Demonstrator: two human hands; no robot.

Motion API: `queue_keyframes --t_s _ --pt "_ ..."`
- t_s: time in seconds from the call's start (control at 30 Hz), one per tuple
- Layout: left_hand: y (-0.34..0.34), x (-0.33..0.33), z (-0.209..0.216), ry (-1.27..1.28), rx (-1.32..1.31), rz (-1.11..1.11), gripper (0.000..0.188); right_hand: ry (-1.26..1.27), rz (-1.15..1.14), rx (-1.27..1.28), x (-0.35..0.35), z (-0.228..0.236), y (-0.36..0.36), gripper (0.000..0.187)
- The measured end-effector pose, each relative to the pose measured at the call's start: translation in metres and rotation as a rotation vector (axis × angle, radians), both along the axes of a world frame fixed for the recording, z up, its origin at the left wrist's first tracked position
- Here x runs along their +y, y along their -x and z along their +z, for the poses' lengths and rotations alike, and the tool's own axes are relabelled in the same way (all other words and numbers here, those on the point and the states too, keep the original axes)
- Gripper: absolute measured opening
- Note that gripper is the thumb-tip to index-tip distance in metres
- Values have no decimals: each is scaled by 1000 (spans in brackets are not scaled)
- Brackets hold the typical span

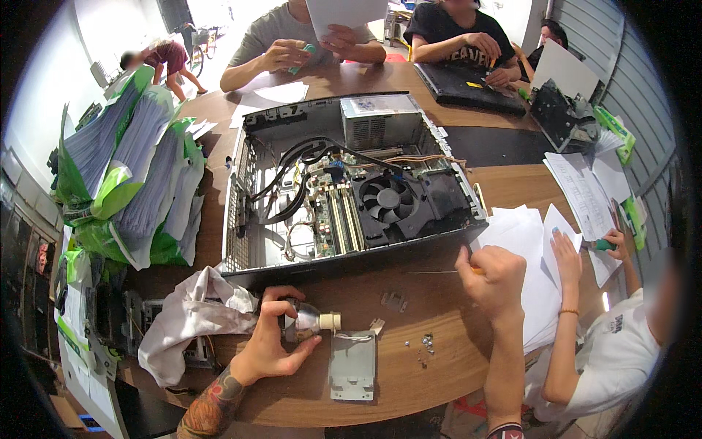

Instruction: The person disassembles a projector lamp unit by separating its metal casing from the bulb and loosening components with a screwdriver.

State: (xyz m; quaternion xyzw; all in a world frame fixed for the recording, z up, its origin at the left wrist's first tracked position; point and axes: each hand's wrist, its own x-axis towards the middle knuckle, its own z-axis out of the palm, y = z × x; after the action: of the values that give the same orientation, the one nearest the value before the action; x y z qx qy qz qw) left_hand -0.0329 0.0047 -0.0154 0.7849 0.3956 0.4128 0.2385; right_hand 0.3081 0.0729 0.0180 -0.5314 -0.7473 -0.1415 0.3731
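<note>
My left hand [274, 333], tattooed forearm behind it, is closed around a small bottle-shaped object [306, 320], silvery and see-through with a cream neck or cap pointing right. My right hand [493, 282] makes a fist around a screwdriver [477, 271]; a bit of orange handle shows, and its thin shaft points left. Just beyond both hands lies an open desktop computer case [351, 252], with a black fan [387, 200], cables and a power supply [379, 117] inside. Near my left hand, a grey metal bracket [353, 369] rests on the table. Several small screws [426, 344] are scattered between my hands.
A whitish cloth [194, 322] lies left of my left hand. Tall stacks of paper in green wrapping [131, 168] stand farther left. Loose white sheets [515, 245] are on the right, beside a person [610, 351]. Others sit across the table, one with a black laptop [468, 91].
</note>
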Motion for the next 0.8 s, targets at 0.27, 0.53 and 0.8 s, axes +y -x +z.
queue_keyframes --t_s 0.27,0.53,0.8 --pt "-2 0 -1 9 19 4 60 -2 4 -22 2 1 -3 34" --pt "-2 -2 -6 14 -58 -26 61 -31 64 119 -3 2 0 36" --pt "-12 -4 -3 38 -137 -149 65 -8 293 251 -20 8 33 35"
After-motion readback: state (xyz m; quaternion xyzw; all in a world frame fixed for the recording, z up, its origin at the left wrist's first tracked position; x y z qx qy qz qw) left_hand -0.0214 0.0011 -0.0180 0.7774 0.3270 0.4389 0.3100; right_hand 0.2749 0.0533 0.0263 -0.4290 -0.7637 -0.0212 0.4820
